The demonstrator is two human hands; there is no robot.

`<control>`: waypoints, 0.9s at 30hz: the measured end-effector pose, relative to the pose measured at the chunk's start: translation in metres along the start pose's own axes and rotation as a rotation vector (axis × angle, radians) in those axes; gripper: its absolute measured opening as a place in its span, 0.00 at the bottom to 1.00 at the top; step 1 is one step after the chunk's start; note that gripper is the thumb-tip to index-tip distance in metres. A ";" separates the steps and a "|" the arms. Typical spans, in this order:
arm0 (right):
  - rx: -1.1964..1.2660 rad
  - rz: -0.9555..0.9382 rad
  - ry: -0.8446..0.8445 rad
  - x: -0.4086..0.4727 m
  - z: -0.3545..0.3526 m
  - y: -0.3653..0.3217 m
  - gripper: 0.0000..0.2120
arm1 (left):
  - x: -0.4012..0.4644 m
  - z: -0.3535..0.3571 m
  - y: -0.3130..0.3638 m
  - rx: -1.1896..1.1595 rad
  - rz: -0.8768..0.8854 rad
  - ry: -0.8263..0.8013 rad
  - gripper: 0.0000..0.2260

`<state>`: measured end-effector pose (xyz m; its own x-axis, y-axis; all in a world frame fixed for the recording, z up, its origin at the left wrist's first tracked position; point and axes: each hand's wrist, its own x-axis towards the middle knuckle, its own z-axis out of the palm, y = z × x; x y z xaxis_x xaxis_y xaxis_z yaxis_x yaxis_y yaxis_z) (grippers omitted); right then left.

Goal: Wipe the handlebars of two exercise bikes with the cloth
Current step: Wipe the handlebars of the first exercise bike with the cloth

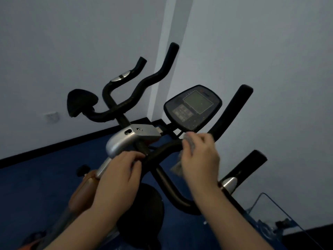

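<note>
The near exercise bike's black handlebar (pixel 166 184) curves through the middle of the view, with a grip rising at the right (pixel 232 112). My right hand (pixel 200 159) presses a grey cloth (pixel 177 166) around the bar just below the console. My left hand (pixel 119 175) grips the handlebar stem at its centre. A second bike's black handlebar (pixel 137 91) stands behind at the left, near the wall, with nothing touching it.
A dark console (pixel 193 107) with a screen sits above the near bar. A silver stem housing (pixel 129 138), an orange frame (pixel 81 193) and a black saddle (pixel 144 210) lie below. White walls meet in a corner behind; the floor (pixel 45 168) is blue.
</note>
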<state>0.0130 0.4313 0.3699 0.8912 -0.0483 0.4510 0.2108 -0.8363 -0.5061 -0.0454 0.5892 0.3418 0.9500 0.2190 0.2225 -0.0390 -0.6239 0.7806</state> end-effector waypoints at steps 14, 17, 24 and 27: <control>0.020 -0.172 -0.222 -0.014 0.023 -0.027 0.10 | -0.023 0.014 -0.024 -0.275 -0.123 0.167 0.10; 0.238 -0.196 -0.377 -0.032 0.031 -0.030 0.10 | -0.024 0.015 -0.026 -0.321 -0.136 0.164 0.11; 0.256 -0.386 -0.511 0.021 -0.011 -0.032 0.11 | -0.024 0.015 -0.029 -0.335 -0.152 0.157 0.10; -0.050 -0.635 -0.462 0.050 0.005 -0.047 0.11 | -0.025 0.015 -0.028 -0.326 -0.151 0.162 0.10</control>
<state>0.0500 0.4711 0.4125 0.6851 0.6699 0.2861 0.7272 -0.6518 -0.2153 -0.0631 0.5905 0.3058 0.8925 0.4217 0.1601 -0.0240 -0.3100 0.9504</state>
